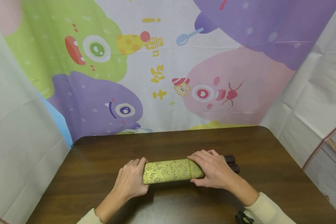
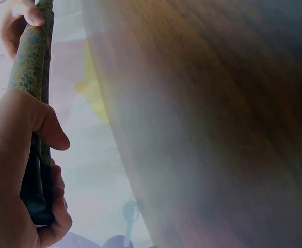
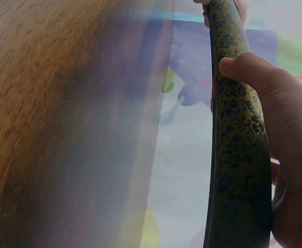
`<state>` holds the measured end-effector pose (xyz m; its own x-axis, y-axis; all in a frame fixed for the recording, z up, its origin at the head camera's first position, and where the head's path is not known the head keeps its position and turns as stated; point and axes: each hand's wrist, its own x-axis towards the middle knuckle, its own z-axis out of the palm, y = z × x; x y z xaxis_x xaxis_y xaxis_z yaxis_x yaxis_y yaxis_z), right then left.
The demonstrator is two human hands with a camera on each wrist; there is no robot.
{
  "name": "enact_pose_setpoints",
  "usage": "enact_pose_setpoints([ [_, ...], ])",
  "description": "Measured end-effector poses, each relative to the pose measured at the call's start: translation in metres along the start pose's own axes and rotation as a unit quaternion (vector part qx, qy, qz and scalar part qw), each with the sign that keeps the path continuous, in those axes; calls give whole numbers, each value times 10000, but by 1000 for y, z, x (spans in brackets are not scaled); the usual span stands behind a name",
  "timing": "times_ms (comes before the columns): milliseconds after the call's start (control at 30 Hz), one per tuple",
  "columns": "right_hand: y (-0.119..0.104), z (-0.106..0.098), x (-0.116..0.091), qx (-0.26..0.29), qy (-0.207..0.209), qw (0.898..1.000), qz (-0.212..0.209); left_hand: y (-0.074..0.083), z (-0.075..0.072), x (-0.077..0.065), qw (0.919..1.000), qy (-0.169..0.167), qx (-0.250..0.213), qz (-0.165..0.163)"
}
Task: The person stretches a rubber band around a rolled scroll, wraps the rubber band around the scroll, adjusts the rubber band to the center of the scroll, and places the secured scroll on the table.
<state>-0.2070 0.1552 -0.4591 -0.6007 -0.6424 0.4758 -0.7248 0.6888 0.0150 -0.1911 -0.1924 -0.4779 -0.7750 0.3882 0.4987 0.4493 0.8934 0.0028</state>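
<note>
A scroll [image 1: 168, 171] covered in gold floral brocade is held level above the table, lying crosswise in the head view. Two dark rod ends [image 1: 229, 159] stick out side by side at its right. My left hand [image 1: 130, 180] grips the left end, its fingers over the far side and the thumb toward me. My right hand [image 1: 212, 169] holds it near the right end, next to a thin seam or band across the brocade. In the right wrist view the thumb presses on the patterned face of the scroll [image 3: 238, 129]. Part of the scroll's right end is hidden under that hand.
Beneath is a dark brown wooden table [image 1: 162, 146] with rounded far corners. A cloth backdrop [image 1: 162, 115] with cartoon figures hangs behind its far edge, and pale cloth hangs at both sides. A small black object [image 1: 243, 217] shows by the right sleeve.
</note>
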Motion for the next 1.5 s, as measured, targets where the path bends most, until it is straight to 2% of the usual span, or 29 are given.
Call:
enact_pose_setpoints([
  [467,-8,6,5,51,24,9997,-228,4,5,2,9998,71,89,183],
  [767,-5,4,2,-6,-113,9999,-31,1,2,0,10000,-16,98,8],
  [933,-3,6,1,-6,5,10000,-26,0,2,-1,9999,-113,82,-36],
  [1500,-11,9,9,-165,374,9990,-155,6,2,2,9999,-93,-96,-105],
])
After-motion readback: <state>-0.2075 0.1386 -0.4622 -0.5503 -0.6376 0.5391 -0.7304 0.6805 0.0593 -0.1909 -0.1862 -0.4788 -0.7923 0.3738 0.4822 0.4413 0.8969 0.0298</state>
